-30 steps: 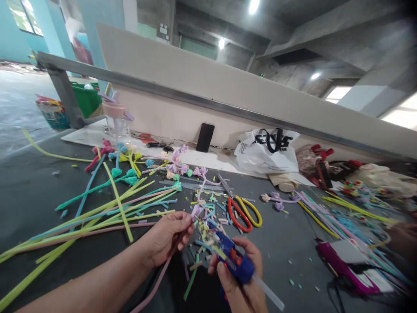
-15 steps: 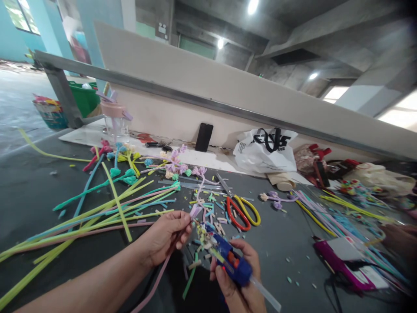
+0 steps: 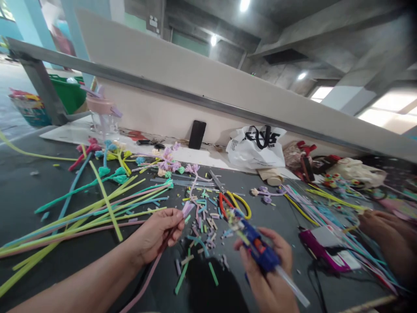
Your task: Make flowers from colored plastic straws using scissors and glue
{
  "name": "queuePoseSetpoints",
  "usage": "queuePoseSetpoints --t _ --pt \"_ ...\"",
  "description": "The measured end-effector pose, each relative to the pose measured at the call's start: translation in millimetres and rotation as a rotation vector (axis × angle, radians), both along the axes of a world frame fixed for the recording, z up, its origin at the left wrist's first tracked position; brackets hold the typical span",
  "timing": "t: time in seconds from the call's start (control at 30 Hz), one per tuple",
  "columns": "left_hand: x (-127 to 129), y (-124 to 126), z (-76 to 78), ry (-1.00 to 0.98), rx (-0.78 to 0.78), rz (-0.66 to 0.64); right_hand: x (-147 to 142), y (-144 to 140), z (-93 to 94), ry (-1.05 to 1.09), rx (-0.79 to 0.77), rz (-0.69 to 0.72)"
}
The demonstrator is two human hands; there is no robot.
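Note:
My left hand [image 3: 161,232] is closed, pinching a dusky pink pipe cleaner [image 3: 150,276] whose long stem trails down toward me. A pale lilac tuft [image 3: 188,209] sticks out past the fingertips. Wrapped in my right hand [image 3: 272,278] is a blue hot glue gun [image 3: 265,256], slightly blurred, with a clear glue stick [image 3: 293,287] poking out of its back end. Its nozzle area is covered in coloured scraps and points up and left, apart from the tuft. Short cut pipe cleaner pieces [image 3: 211,224] lie scattered between my hands. Scissors [image 3: 241,203] with red and yellow handles rest just beyond the glue gun.
Long pipe cleaners [image 3: 81,226] and finished-looking fuzzy blossoms [image 3: 167,161] cover the left side. A phone [image 3: 197,134] leans on the back board beside a white bag [image 3: 256,150]. At right lie a magenta-edged device [image 3: 321,252] and another person's hands [image 3: 384,230].
My right hand has carried the glue gun right, away from the lilac tuft. My left hand keeps its pinch. The view has shifted slightly, and another person's hands show more at right.

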State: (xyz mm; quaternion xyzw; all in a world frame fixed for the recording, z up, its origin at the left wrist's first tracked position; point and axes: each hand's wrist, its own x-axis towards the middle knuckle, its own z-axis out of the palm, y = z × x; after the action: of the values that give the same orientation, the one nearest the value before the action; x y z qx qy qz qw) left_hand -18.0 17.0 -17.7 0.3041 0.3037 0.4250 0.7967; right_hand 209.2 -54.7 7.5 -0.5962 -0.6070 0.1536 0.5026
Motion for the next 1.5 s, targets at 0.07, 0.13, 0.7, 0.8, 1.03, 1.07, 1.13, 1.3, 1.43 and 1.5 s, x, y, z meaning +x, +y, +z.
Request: queuePoseSetpoints --t 0.07,0.13,0.7,0.8,1.03,1.07,1.13,1.3,1.43,1.5 --pt "0 0 0.3 0.003 0.005 -0.007 34 13 2.8 -0.251 -0.079 -0.147" --pt "0 0 0.8 0.004 0.002 -0.008 68 31 0.3 -0.417 -0.126 -0.254" --pt "1 0 2.0 0.071 -0.014 -0.016 53 77 19.1 -0.714 -0.195 0.076" --pt "1 -1 2.8 0.067 -0.022 -0.012 1 91 18.8 -0.635 -0.225 0.207" --pt "1 0 8.0 0.070 -0.038 -0.002 -22 133 -0.1 -0.638 -0.173 0.238" --pt "1 0 8.7 0.073 -0.044 -0.002 -20 134 -3.4 -0.633 -0.163 0.237" --pt "1 0 9.2 0.074 -0.051 -0.003 -15 134 -9.3 -0.620 -0.142 0.244" --pt "0 1 6.1 0.076 -0.043 -0.032 -16 130 -19.5 -0.622 -0.093 0.380" --pt "0 1 3.0 0.069 -0.048 -0.018 -19 132 -22.3 -0.639 -0.082 0.468" --pt "0 2 2.7 0.056 -0.061 -0.008 -19 131 -19.8 -0.634 -0.078 0.467"
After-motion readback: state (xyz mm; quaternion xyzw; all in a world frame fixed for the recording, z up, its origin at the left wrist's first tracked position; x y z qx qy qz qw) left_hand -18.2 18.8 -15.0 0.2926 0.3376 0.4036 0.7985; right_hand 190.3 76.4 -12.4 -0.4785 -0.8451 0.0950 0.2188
